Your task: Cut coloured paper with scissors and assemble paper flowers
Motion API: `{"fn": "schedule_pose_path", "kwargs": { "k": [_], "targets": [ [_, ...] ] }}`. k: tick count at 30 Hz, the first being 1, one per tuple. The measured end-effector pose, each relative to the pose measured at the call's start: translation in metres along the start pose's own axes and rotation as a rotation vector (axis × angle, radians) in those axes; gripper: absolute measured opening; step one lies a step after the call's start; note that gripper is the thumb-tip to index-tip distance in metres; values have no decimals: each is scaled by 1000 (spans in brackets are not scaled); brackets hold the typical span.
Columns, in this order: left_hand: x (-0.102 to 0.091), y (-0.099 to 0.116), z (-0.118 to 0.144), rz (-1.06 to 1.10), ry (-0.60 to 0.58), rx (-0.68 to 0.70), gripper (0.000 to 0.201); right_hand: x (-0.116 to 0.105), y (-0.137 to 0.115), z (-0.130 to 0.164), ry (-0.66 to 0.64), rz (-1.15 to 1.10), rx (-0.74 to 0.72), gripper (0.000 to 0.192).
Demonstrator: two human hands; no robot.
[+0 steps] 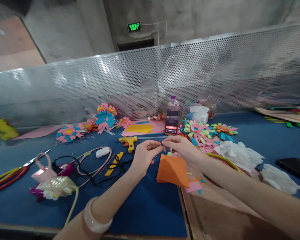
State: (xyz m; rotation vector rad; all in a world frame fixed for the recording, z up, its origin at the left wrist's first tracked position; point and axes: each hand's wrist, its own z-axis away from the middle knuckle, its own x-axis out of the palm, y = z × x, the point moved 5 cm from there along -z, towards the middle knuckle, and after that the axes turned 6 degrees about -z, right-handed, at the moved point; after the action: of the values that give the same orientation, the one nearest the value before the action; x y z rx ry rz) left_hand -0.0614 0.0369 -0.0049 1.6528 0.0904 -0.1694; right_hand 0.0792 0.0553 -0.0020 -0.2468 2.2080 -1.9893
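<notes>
Nearest the camera, a pale bangle (96, 218) rings the left forearm, which runs up from the six o'clock edge toward the middle of the blue table (145, 206). At the end of it the left hand (143, 156) is curled nearly closed, thumb and forefinger pinched on a small orange paper piece (162, 146). From four o'clock the right arm reaches in, and the right hand (182, 146) meets the left at that same scrap, its fingertips pinched on the other end, so the piece sits between both hands just above the table. Directly below them, toward six o'clock, lies a folded orange paper sheet (172, 171). At eleven o'clock of the hands rests a yellow glue gun (129, 142), with a black cord (100, 173) trailing off toward eight o'clock. Paper flowers (198, 131) crowd the one o'clock side, beside a bottle (173, 113), and more paper flowers (69, 131) lie at ten o'clock. White tissue (237, 153) sits at three o'clock.
</notes>
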Motion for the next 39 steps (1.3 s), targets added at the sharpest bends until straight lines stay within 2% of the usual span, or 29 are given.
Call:
{"fn": "schedule_pose_path", "kwargs": {
  "k": [3,6,8,10,12,18,21,24,27,29,30,31,32,34,39],
  "targets": [
    [-3,-1,-4,-36,-19,-35,36,-5,-13,-17,-52,263,-151,19],
    [-6,0,-7,-16,-90,-97,40,-9,-34,-29,-86,673,-534,17],
    [-6,2,-6,8,-177,-146,42,-7,-43,-30,-108,907,-798,18],
    [-6,5,-5,23,-274,-184,43,-4,-47,-29,-167,1040,-973,20],
    [-7,8,-3,44,-340,-200,41,0,-48,-26,-223,1101,-1067,22],
    [-12,12,-7,-21,-362,-156,36,16,-49,-19,-254,1268,-1132,24],
    [-26,19,-8,-166,-339,-133,37,30,-50,-19,-288,1335,-1151,25],
    [-69,33,-6,-446,-193,-20,38,45,-49,-24,-306,1365,-1128,26],
    [-129,36,3,-904,-27,69,27,62,-47,-26,-338,1374,-1131,22],
    [-168,24,12,-1192,76,3,21,74,-47,-23,-389,1379,-1156,19],
    [-183,16,17,-1287,91,-23,20,79,-47,-21,-415,1378,-1164,18],
    [-192,7,21,-1344,58,-35,19,83,-46,-19,-434,1377,-1166,18],
    [-197,-2,26,-1390,13,-27,17,86,-46,-17,-445,1372,-1165,17],
    [-203,-13,35,-1466,52,6,16,89,-44,-14,-452,1364,-1168,18],
    [-193,-19,47,-1552,142,24,14,85,-32,-13,-430,1315,-1174,18]
  ]
}}
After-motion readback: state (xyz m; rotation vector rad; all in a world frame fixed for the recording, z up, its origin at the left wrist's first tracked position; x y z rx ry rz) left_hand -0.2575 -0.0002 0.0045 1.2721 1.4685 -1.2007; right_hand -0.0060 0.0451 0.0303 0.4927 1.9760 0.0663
